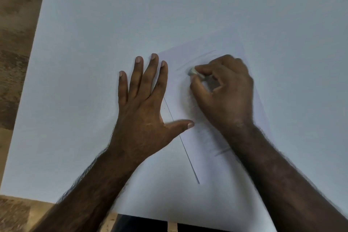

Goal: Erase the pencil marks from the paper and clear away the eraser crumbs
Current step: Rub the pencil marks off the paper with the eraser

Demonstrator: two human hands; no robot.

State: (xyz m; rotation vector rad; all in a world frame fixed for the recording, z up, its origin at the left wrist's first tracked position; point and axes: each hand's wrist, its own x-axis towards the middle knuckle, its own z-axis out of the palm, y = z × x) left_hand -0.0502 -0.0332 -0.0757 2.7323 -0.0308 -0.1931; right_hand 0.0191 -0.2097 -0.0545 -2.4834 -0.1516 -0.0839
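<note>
Head view: we see the paper (211, 100) lying tilted on the white surface (94, 24), right of centre. Left hand (145, 103) presses flat on the paper's left edge, fingers (138, 75) straight and spread. Right hand (224, 88) pinches a small pale eraser (194, 72) between thumb and curled fingers, its tip on the paper beside faint pencil marks (195, 58). More marks show near the right wrist.
</note>
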